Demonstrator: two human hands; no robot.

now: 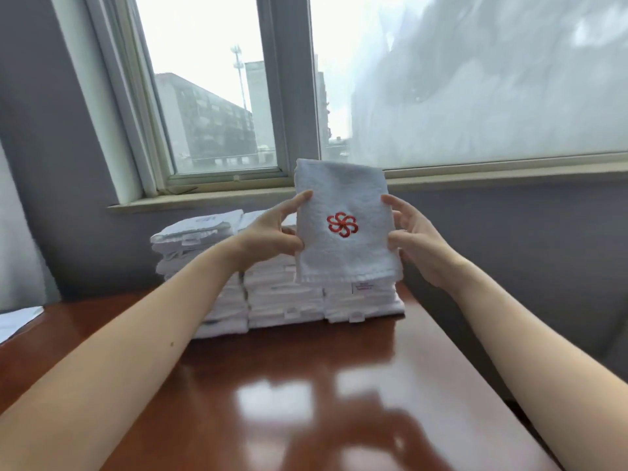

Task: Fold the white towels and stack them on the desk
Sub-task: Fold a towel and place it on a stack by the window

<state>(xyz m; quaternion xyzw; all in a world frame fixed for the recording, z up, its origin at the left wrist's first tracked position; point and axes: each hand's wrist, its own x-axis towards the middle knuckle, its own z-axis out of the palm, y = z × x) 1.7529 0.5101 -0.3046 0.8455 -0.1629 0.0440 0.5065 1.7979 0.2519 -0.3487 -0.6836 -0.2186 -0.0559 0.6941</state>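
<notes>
Fingers [300, 198] of the left hand [272, 232] pinch the left edge of a folded white towel [339, 185]. The right hand [416, 243] pinches the right edge the same way, so both hands are closed on the cloth. The towel is held upright in the air, red flower logo [342, 225] facing the camera, above and just in front of the piles [285, 300].

Progress looks late. Several piles of folded towels stand side by side at the far end of the table [339, 385], near the window [210, 96]. The held towel looks fully folded, so what's left is probably laying it flat on a pile. No unfolded towels show, so I can't tell how many remain.

No basket or box shows; the piles sit straight on the table. A sheet of paper [17, 321] lies at the left edge.
</notes>
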